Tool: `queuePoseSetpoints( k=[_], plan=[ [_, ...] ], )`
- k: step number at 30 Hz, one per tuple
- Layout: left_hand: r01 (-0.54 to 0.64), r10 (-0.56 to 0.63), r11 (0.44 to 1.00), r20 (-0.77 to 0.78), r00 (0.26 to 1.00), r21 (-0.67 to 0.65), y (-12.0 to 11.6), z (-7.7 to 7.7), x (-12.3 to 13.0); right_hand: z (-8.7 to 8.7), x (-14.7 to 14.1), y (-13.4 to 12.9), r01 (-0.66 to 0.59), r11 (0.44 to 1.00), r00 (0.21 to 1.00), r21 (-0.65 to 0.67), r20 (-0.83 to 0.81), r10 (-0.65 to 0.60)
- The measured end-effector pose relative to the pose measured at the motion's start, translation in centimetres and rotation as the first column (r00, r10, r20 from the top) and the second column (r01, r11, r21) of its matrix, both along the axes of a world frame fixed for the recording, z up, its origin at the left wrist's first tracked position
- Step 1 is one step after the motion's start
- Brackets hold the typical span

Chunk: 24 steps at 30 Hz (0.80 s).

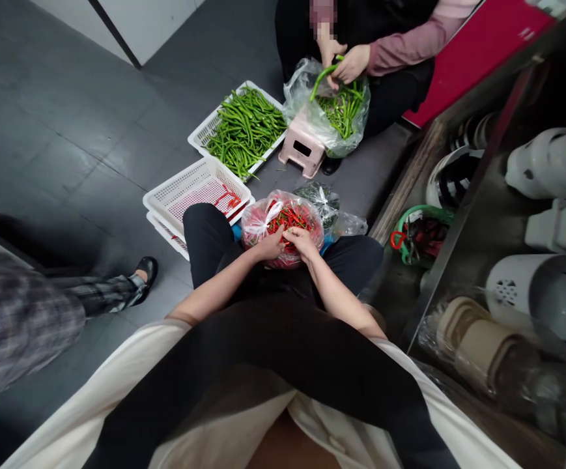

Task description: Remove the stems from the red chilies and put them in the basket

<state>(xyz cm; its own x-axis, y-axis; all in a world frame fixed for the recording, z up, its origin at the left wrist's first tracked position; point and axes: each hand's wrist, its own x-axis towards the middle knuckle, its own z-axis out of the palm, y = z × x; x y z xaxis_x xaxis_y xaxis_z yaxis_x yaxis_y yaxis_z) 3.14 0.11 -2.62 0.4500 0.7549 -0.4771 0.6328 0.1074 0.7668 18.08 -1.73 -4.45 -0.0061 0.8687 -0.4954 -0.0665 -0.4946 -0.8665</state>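
Note:
A clear plastic bag of red chili peppers [286, 213] rests between my knees, its top open and a whitish knotted part at its left. Over the peppers my left hand [271, 245] is closed, fingers pinched together. My right hand [302, 242] comes in from the other side, also closed, with its fingertips close to those of the left. What the fingers hold is too small to make out among the peppers. Left of the bag, a white perforated basket [170, 189] has a few red chilies [228, 197] in it, stacked on another basket.
Ahead, a white basket [198, 138] is heaped with green peppers [248, 127] beside a pink stool [303, 140]. A co-worker's hands [344, 64] hold a green pepper above a plastic bag [295, 85]. Shelves with pots [517, 286] stand right; another person's foot [146, 277] is at left.

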Motion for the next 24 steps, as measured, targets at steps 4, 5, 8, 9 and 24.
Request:
queuePoseSetpoints(
  k=[4,5,8,9,24],
  plan=[
    [0.248,-0.243,0.968,-0.108,0.964,0.031,-0.4,1.4,0.0,-0.1,0.9,0.1,-0.086,0.976,0.982,-0.199,-0.184,0.049],
    [0.278,-0.271,0.960,-0.123,0.955,0.043,-0.4,1.5,-0.2,0.0,1.3,0.4,-0.139,0.961,0.981,-0.238,-0.168,0.100],
    [0.211,-0.198,0.976,-0.180,0.963,0.053,-0.2,1.0,-0.9,0.5,2.4,1.5,-0.228,0.932,0.916,-0.281,0.262,0.303],
    [0.139,-0.127,0.989,-0.179,0.976,0.053,0.0,0.6,-1.2,0.7,2.6,2.0,-0.232,0.936,0.816,-0.266,0.470,0.336],
    [-0.391,0.540,0.796,0.250,0.804,-0.463,0.2,0.8,-2.1,-1.7,1.2,5.6,-0.348,0.883,0.377,-0.315,0.815,0.439]
  ],
)
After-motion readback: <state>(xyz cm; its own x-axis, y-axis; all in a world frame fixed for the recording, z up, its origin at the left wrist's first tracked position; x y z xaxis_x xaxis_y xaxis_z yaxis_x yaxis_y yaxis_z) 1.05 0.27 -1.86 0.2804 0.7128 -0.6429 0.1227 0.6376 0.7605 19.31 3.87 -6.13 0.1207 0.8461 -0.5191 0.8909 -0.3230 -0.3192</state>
